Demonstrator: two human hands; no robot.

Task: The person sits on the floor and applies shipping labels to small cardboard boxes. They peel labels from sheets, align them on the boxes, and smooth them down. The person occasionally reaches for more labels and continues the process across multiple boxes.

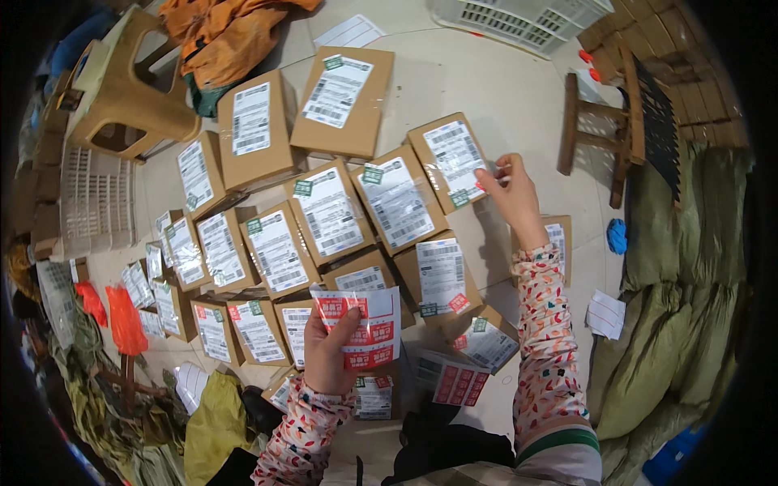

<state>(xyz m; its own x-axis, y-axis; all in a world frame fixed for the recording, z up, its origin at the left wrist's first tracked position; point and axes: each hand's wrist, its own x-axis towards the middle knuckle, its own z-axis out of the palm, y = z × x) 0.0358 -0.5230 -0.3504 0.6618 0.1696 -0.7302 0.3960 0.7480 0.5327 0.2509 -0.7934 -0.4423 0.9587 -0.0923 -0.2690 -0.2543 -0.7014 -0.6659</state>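
My left hand point(333, 349) grips a sheet of red stickers point(374, 328) between thumb and fingers, over the lower middle of the box rows. The sheet bears printed writing. At the upper right, my right hand point(513, 194) pinches a small red sticker point(481, 187) at the right edge of a cardboard box point(453, 161). That box carries a white shipping label and a green sticker. Beside it sits another taped cardboard box point(398, 200), also with a green sticker. Below, a labelled box point(440, 273) bears a green and a red sticker.
Several more labelled boxes point(279, 252) stand in rows to the left. Another sticker sheet point(461, 384) lies near my legs. Around them are a plastic stool point(130, 79), a white crate point(523, 24), a wooden stool point(632, 115) and green woven sacks point(681, 243).
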